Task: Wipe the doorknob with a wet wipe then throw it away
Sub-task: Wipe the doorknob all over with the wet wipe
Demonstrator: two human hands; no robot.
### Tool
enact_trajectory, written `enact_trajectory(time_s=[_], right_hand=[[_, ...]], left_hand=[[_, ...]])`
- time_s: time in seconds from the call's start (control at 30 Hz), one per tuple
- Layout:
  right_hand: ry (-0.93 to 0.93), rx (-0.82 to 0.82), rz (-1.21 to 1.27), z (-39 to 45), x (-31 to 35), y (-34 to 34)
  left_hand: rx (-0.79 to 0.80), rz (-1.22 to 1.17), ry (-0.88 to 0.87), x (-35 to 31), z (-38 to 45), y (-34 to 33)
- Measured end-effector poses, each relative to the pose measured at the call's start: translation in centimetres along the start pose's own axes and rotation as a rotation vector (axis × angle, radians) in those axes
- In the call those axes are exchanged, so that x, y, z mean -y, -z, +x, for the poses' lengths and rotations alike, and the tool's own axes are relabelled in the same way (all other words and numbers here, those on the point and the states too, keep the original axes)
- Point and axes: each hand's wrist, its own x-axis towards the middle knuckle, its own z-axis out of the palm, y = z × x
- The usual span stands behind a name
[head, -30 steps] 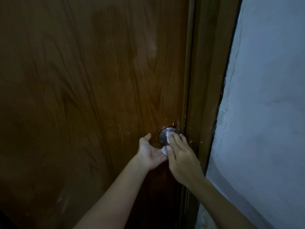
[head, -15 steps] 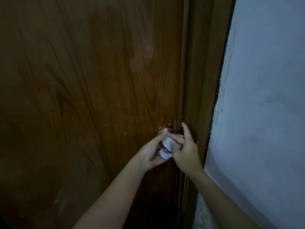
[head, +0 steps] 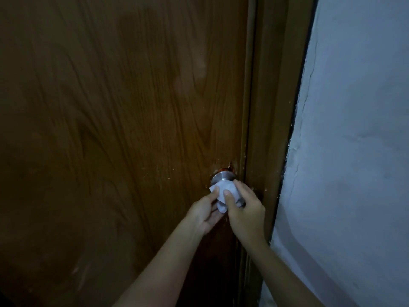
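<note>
A round silver doorknob [head: 222, 176] sticks out of the brown wooden door [head: 124, 129] near its right edge. A white wet wipe [head: 225, 189] is draped over the knob's front and lower part, and only the knob's top rim shows. My right hand [head: 244, 209] grips the wipe from the right, thumb pressed on its front. My left hand [head: 204, 212] comes from below left and pinches the wipe's left edge with its thumb on top.
The door frame [head: 272, 120] runs vertically just right of the knob, close to my right hand. A pale painted wall [head: 354, 151] fills the right side. The scene is dim.
The wipe has been spread wider over the knob. My right hand slid down from the knob's top to its right side, and my left thumb moved onto the wipe's left edge.
</note>
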Motion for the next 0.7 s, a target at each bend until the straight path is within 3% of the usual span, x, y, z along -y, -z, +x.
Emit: enact_trajectory(time_s=[0.23, 0.33, 0.57, 0.7], right_hand=[[0.391, -0.004, -0.384, 0.1, -1.2, -0.3], [0.465, -0.008, -0.429, -0.3, -2.0, 0.3], [0.432, 0.052, -0.437, -1.2, -3.4, 1.4], [0.395, 0.138, -0.439, -1.8, -3.0, 1.6]], left_hand=[[0.179, -0.219, 0.051, 1.4, -0.1, 1.1], [0.215, -0.224, 0.033, 1.8, 0.2, 1.5], [0.239, -0.138, -0.027, 2.6, 0.3, 1.8], [0.143, -0.075, -0.045, 3.1, 0.6, 2.0]])
